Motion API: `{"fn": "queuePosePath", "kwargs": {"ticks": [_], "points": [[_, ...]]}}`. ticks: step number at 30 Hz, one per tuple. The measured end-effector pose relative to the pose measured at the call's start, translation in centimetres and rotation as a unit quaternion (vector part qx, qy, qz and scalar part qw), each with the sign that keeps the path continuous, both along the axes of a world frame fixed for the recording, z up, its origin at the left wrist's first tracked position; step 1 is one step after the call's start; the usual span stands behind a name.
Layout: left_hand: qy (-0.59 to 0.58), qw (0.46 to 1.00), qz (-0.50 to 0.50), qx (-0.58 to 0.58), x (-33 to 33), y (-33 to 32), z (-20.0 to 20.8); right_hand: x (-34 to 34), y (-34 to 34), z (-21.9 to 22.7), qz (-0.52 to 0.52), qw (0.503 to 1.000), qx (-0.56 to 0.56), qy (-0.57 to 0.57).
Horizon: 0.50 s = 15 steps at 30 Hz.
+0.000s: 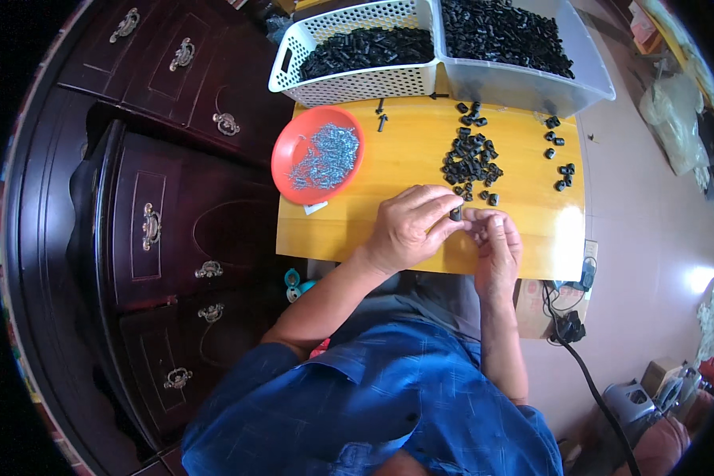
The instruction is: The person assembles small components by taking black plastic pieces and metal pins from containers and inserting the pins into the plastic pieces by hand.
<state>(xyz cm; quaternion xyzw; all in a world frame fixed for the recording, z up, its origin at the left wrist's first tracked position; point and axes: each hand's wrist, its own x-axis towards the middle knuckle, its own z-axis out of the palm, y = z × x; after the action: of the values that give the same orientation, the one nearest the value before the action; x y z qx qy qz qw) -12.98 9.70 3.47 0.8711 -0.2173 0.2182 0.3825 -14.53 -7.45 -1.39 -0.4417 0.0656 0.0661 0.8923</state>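
Over the near part of the yellow wooden table (341,232), my left hand (408,226) pinches a small black cylindrical plastic part (455,213) between thumb and fingers. Close against it, my right hand (498,247) has its thumb and fingertips pressed together; whatever they grip is hidden. Just beyond my hands lies a loose pile of small black plastic parts (470,157). A red plastic bowl (281,151) at the left of the table holds many small silvery screws (325,159).
A white perforated basket (361,86) and a translucent bin (523,95), both full of black parts, stand at the far edge. Several black parts (559,141) lie along the right. A dark wooden cabinet (174,206) flanks the left; a black cable (591,365) hangs at right.
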Motion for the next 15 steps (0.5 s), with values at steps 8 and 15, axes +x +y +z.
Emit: {"fn": "queuePosePath", "kwargs": {"ticks": [8,15], "points": [[0.039,0.999,0.004,-0.012,0.5,1.1,0.5,1.3,-1.5,-0.5,-0.074,0.993,-0.065,-0.068],[0.166,0.984,-0.025,0.061,-0.4,2.5,-0.5,1.7,-4.1,-0.3,-0.136,0.953,-0.245,-0.112]]}}
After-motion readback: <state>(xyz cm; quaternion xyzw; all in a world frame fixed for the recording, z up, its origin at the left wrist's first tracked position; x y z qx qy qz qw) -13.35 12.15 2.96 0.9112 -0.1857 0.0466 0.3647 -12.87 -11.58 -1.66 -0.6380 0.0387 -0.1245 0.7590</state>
